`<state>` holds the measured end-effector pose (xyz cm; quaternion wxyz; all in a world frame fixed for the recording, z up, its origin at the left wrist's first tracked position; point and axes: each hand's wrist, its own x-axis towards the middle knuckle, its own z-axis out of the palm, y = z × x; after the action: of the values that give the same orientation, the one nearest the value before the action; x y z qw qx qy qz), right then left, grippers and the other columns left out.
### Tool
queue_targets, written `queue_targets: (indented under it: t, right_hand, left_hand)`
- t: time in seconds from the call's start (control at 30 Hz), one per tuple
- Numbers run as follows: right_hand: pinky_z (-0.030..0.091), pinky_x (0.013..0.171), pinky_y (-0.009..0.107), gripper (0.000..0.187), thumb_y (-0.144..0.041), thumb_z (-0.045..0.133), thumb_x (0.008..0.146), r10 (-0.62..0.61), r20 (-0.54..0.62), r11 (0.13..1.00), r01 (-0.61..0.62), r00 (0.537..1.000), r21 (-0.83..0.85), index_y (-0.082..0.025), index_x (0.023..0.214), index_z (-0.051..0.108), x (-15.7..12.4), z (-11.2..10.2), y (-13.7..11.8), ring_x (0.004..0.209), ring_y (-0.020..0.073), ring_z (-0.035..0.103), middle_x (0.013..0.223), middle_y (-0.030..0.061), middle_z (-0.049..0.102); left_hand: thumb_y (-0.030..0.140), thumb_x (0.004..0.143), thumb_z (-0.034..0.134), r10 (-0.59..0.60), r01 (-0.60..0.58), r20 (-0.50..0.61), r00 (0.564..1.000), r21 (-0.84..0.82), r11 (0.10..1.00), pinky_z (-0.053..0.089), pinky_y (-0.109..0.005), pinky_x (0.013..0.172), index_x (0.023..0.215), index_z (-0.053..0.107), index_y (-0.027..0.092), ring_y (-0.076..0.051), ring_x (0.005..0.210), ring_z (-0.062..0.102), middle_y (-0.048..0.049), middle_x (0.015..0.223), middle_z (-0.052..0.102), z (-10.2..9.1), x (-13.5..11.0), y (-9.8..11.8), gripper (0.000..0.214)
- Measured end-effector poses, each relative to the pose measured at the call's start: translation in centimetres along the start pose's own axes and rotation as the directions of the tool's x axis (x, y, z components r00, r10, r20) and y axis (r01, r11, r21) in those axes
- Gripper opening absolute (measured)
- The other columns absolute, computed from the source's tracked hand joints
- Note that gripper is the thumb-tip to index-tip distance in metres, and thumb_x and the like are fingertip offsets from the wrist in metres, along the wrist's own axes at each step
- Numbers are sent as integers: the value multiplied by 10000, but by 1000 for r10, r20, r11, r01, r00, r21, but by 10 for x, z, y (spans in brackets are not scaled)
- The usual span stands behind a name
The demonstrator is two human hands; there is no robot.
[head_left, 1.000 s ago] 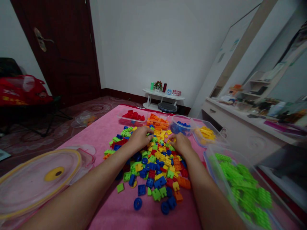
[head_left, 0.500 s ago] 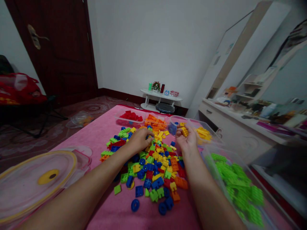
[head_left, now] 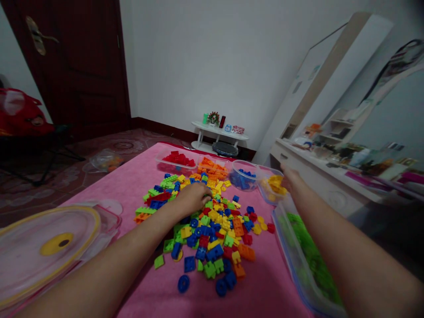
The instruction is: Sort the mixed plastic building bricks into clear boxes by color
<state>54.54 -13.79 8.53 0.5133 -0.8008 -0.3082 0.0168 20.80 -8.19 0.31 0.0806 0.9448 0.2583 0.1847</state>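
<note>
My left hand (head_left: pixel 194 197) rests over the far part of a heap of mixed toy building bricks (head_left: pixel 212 229), its fingers curled down among them. What its fingertips hold, if anything, is hidden. My right hand (head_left: pixel 289 176) is beside the right edge of a clear tub of yellow bricks (head_left: pixel 277 184). It is smeared and turned away, so its fingers do not show. The right forearm crosses above a large clear box (head_left: pixel 291 260) of green bricks (head_left: pixel 309 247).
Along the far table edge stand clear tubs of red bricks (head_left: pixel 179 159), orange bricks (head_left: pixel 212 168) and blue bricks (head_left: pixel 243 179). A round lid with a yellow rim (head_left: pixel 94 221) lies at the left on the pink cloth (head_left: pixel 132 176). A white dresser (head_left: pixel 298 165) stands at the right.
My right hand, which held a yellow brick above the blue and yellow tubs, has moved right to the yellow tub's outer side. The left hand stays at the heap. The view has shifted slightly.
</note>
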Motion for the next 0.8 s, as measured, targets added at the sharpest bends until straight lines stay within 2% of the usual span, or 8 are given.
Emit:
queue_targets:
  t: [0.1,0.17,0.27,0.33,0.43,0.53,0.63,0.8]
  right_hand:
    - [491,670,280,229,-263,596,731,-55,17,994,56,998,-98,-128,911,638,-14,0,0,767,194,639,791,87,658]
    - [477,629,248,187,-259,613,719,-120,183,974,152,976,-170,-143,859,656,-30,1,-4,690,165,646,758,58,667]
    - [431,519,207,177,-300,568,771,-134,607,864,392,784,-316,-146,787,654,-60,5,-5,514,118,610,659,28,657]
    - [410,505,197,175,-312,594,758,-72,766,745,545,639,-385,-154,793,661,-78,11,2,511,112,599,650,20,662]
    - [406,545,190,134,-223,685,648,-43,819,637,648,572,-419,-167,769,677,-93,22,17,626,128,614,696,13,681]
    - [413,583,206,123,-176,654,639,-81,798,612,662,597,-433,-153,756,685,-92,31,21,690,154,618,745,37,689]
    - [429,677,242,318,-179,596,677,-169,763,583,687,624,-434,-183,983,684,-89,40,16,820,189,622,930,63,693]
    - [425,777,248,382,-119,539,696,-279,856,581,786,434,-209,-202,1042,681,-102,55,15,891,185,611,983,50,692]
  left_hand:
    - [259,823,511,-5,6,3,1000,-13,1000,450,-296,768,966,703,227,-220,900,622,-73,941,686,1,0,-1,242]
    - [260,819,517,-11,11,6,1000,-27,1000,448,-295,774,960,705,228,-218,898,623,-73,942,688,0,-1,-1,238]
    - [260,817,520,-14,14,4,1000,-46,999,446,-289,781,949,708,228,-211,890,624,-73,944,691,0,-1,0,232]
    - [253,819,513,-11,11,-1,1000,-40,999,447,-288,773,950,706,228,-209,886,623,-72,943,692,0,-1,1,235]
    - [251,820,505,-7,7,2,1000,-19,1000,450,-287,753,956,703,225,-211,883,621,-74,939,691,0,-1,1,242]
    - [265,825,498,-2,2,9,1000,-10,1000,451,-292,740,953,703,218,-216,879,621,-80,933,690,0,-1,1,247]
    - [275,828,497,-2,2,4,1000,-13,1000,449,-288,746,952,703,222,-209,882,618,-76,934,689,0,-1,1,246]
    - [274,828,492,-22,22,19,1000,-14,1000,447,-283,758,961,699,222,-205,897,614,-73,950,686,0,-1,1,252]
